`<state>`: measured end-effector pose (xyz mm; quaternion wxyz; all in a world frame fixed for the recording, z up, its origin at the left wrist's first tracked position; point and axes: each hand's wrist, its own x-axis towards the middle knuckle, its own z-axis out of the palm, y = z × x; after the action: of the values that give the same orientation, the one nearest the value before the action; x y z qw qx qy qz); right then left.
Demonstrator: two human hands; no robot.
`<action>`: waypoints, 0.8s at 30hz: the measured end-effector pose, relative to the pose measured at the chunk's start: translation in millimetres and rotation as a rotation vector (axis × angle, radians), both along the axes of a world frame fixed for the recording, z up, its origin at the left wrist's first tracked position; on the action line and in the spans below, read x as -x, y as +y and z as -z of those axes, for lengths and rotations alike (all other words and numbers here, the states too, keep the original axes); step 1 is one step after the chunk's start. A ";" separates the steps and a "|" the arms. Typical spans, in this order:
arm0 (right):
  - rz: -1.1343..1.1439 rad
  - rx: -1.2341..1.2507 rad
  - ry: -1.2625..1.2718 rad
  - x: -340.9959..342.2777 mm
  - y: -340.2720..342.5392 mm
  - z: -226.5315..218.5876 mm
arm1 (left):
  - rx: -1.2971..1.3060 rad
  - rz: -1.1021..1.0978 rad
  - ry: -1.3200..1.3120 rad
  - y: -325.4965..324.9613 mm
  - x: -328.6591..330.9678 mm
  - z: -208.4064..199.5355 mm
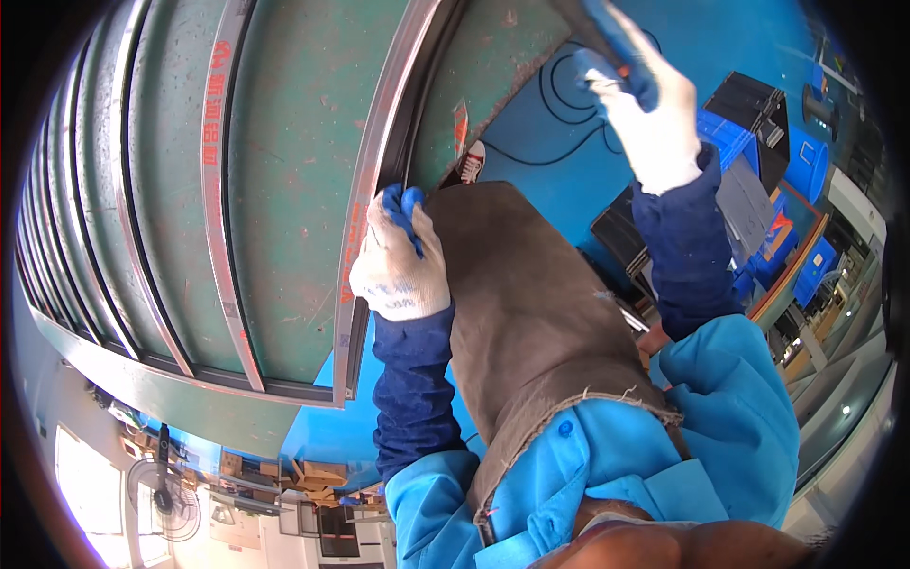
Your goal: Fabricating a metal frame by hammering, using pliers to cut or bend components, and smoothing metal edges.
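My left hand, in a white work glove with blue fingers, is closed at the near edge of a large metal frame. Its fingers curl onto a black strip running along that edge; exactly how they grip it is partly hidden. Raised to the right and farther off, my gloved right hand has its fingers wrapped round a dark, long tool. The top of the picture cuts that tool off and it is blurred, so its kind does not show. Slim metal bars cross the frame, lying over a scuffed green surface.
A black cable lies coiled on the blue floor beyond my brown apron. Blue bins and black crates stand at the right. At the lower left are a standing fan and cardboard boxes.
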<state>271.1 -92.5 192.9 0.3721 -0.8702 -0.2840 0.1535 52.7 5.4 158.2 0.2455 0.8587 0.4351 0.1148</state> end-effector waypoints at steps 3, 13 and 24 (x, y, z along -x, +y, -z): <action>0.054 -0.036 0.053 3.7 -2.8 -3.0 | -0.011 -0.007 -0.008 -1.2 1.1 1.9; 0.010 -0.029 0.087 25.5 -6.9 -1.6 | -0.068 -0.011 -0.003 -1.8 -0.8 3.1; -0.042 0.057 0.038 29.1 -4.7 -3.9 | -0.095 -0.019 -0.008 -1.0 -3.4 3.0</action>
<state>242.0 -97.2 196.9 0.3493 -0.8712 -0.2907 0.1856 56.1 4.4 155.2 0.2052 0.8647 0.4362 0.1410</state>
